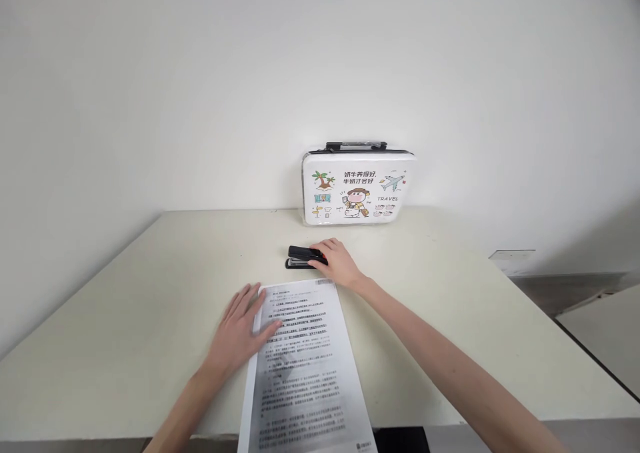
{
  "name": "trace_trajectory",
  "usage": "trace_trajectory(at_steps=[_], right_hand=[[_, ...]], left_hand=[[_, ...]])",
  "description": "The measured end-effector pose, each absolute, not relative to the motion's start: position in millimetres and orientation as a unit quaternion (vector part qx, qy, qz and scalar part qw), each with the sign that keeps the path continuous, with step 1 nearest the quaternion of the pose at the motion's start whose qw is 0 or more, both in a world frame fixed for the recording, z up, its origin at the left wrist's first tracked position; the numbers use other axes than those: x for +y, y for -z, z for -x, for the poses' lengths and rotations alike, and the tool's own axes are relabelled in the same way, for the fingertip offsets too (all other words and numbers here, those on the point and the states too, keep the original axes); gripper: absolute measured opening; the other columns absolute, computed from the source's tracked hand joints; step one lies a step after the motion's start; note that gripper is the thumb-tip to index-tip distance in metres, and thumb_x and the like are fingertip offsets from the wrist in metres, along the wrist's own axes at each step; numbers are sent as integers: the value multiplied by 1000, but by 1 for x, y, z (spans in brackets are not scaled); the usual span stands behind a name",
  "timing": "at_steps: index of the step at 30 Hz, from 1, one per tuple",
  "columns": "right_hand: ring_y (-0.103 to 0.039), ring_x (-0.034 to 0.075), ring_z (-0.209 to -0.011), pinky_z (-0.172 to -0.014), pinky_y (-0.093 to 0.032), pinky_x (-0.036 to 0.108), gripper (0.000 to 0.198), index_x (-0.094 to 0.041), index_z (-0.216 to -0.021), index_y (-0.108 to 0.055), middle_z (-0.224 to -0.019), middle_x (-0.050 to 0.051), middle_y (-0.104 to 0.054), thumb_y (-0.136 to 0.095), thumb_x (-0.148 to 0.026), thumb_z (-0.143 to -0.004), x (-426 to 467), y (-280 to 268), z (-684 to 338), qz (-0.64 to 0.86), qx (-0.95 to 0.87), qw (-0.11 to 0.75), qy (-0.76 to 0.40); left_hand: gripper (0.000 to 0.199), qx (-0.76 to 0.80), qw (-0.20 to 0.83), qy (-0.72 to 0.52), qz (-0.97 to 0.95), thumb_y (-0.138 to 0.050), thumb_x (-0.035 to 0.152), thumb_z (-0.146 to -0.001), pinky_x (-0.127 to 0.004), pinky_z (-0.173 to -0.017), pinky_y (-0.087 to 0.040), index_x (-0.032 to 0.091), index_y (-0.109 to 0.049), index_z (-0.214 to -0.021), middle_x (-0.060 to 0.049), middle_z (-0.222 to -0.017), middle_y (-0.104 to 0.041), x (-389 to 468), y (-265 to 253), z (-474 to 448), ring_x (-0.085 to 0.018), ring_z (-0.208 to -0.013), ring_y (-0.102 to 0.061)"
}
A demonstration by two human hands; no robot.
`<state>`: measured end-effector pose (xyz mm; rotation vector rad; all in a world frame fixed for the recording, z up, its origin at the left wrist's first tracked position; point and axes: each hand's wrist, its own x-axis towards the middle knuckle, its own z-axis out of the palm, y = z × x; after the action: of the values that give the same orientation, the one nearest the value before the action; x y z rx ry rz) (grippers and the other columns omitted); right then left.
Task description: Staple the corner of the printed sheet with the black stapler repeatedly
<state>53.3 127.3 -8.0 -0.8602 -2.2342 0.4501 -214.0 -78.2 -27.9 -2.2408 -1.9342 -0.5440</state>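
Printed sheets of paper (pixel 305 366) lie on the table in front of me, their lower end reaching past the near edge. My left hand (pixel 245 326) rests on the left side of the paper, fingers stretched out and thumb lying across the page. Just beyond the paper's top edge is a black stapler (pixel 300 256), its jaw end pointing left. My right hand (pixel 337 263) grips the stapler's right end, fingers over the top and thumb at the near side. Part of the stapler is hidden under those fingers.
A white carry case (pixel 357 189) with cartoon prints and a black handle stands upright at the back of the pale table (pixel 150 306), near the wall (pixel 225 93). A white plate (pixel 513 263) shows low on the wall to the right. The table's front edge runs close to me.
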Motion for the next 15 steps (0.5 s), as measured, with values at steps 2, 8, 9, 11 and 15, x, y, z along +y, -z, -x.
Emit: trace_trajectory(at_steps=[2,8,9,11,15], right_hand=[[-61,31,-116,-105,-48,49,27,-25,-122,-73,-114,9,-76,-74,-33,-96,130,8,-42,329,-866,336,-171],[-65,31,-110,-101,-47,48,21,-24,-116,-73,-113,9,-77,-73,-31,-96,123,10,-41,344,-851,354,-178],[-65,30,-110,-101,-48,48,22,-24,-116,-73,-113,9,-77,-72,-32,-96,119,10,-45,350,-844,363,-181],[-67,30,-109,-100,-49,48,25,-22,-119,-71,-115,10,-76,-70,-36,-98,110,11,-58,371,-825,383,-186],[-68,30,-104,-89,-54,44,32,-21,-119,-69,-116,11,-75,-66,-46,-99,84,17,-98,426,-761,434,-226]], left_hand=[[73,-640,63,186,743,-54,68,-100,-56,-128,-36,24,-51,-157,-10,-165,-48,-79,27,213,-34,-155,-41],[81,-666,46,188,721,-55,68,-100,-55,-127,-37,18,-42,-162,-15,-165,-48,-83,28,211,-35,-155,-42],[83,-673,42,188,714,-54,68,-100,-54,-126,-38,17,-40,-163,-16,-165,-48,-84,28,210,-35,-155,-42],[83,-680,36,189,708,-54,68,-100,-53,-126,-39,16,-39,-163,-16,-165,-47,-84,27,210,-35,-155,-41],[79,-673,37,187,715,-54,68,-100,-53,-127,-38,17,-45,-160,-15,-165,-47,-84,27,211,-35,-155,-40]])
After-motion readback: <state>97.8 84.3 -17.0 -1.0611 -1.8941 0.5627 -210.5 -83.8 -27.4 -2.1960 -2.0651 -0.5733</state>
